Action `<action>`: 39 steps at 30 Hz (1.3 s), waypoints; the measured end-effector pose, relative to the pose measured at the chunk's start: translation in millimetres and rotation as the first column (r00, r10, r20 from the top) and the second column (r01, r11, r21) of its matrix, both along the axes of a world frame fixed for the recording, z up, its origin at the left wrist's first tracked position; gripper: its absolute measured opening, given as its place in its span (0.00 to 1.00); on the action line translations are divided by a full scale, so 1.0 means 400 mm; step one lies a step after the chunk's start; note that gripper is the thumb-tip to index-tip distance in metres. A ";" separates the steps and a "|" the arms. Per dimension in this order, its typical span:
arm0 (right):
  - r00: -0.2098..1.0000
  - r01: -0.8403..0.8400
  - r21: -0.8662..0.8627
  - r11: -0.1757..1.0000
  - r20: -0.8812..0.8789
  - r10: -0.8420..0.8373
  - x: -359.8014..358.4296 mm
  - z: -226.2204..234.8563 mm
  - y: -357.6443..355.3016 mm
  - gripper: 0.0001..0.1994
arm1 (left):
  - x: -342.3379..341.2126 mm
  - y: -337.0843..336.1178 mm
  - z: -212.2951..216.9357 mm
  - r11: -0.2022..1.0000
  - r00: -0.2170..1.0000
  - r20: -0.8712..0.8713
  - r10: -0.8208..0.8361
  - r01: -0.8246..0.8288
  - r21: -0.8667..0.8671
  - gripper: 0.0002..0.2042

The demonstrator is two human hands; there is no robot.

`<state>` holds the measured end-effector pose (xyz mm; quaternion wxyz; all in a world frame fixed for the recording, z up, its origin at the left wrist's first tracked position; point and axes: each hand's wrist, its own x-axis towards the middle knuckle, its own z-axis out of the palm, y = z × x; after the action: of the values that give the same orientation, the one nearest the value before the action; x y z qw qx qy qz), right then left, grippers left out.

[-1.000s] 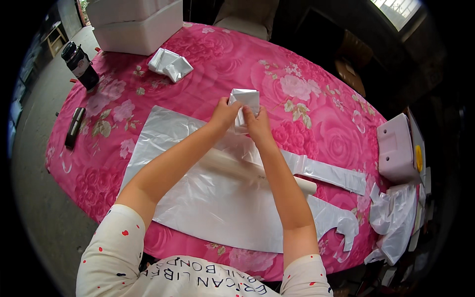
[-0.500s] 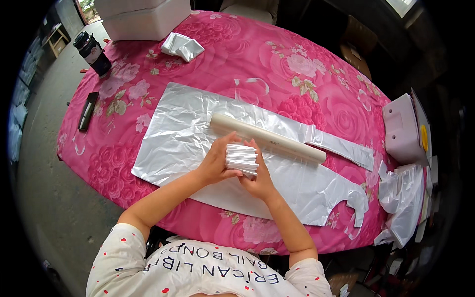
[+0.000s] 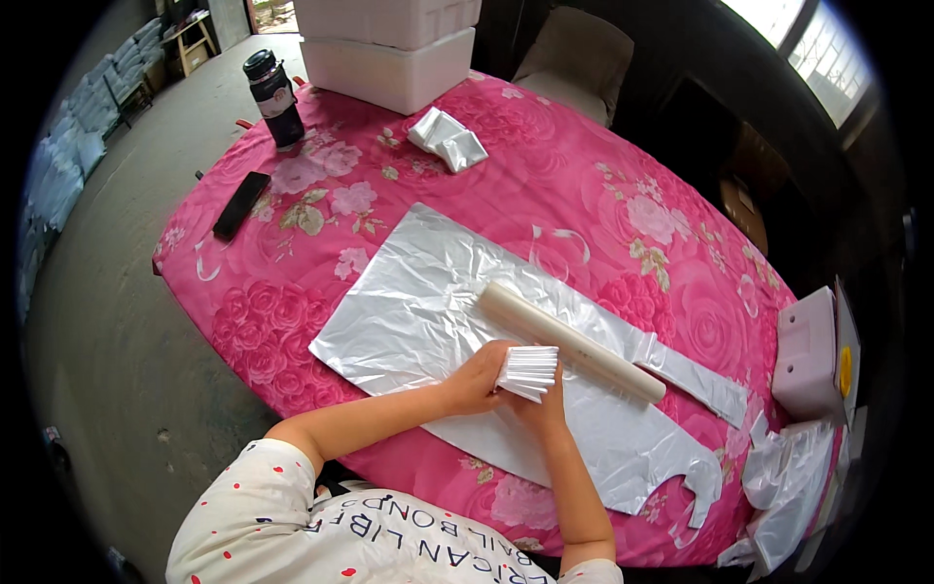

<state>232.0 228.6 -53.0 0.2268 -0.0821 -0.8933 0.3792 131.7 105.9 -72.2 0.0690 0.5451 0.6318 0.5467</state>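
Between both palms I hold a stack of folded white plastic film (image 3: 531, 373), its many layered edges facing up. My left hand (image 3: 477, 380) is closed round its left side. On the other side my right hand (image 3: 545, 407) grips it from the right and below, its fingers partly hidden by the stack. Beneath my hands lies a flat silvery-white plastic sheet (image 3: 409, 292), shaped like an apron, with a strap at the right and a curved cut-out. Just beyond the stack a whitish tube (image 3: 584, 348) rests aslant on the sheet.
A pink flowered cloth (image 3: 263, 331) covers the table. At the far left stand a dark bottle (image 3: 277, 102) and white foam boxes (image 3: 389, 73); a black phone (image 3: 241, 205) and a folded plastic bundle (image 3: 448, 141) lie nearby. A white box (image 3: 806, 350) and crumpled plastic (image 3: 786, 472) occupy the right edge.
The view has shifted, so the table's things appear lower and mostly further right. The stack has turned in my hands, and its layers now run more upright in the picture. Both hands still hold it.
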 end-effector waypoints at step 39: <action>0.996 -0.019 -0.024 1.000 0.088 0.021 -0.040 0.023 -0.035 0.27 | -0.940 0.268 0.095 0.367 0.462 -0.721 0.516 -0.880 -0.300 0.25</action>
<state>216.2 214.7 -43.9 0.1822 -0.0926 -0.8987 0.3880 -244.2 212.9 -34.0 -0.1706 0.2666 0.9436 0.0976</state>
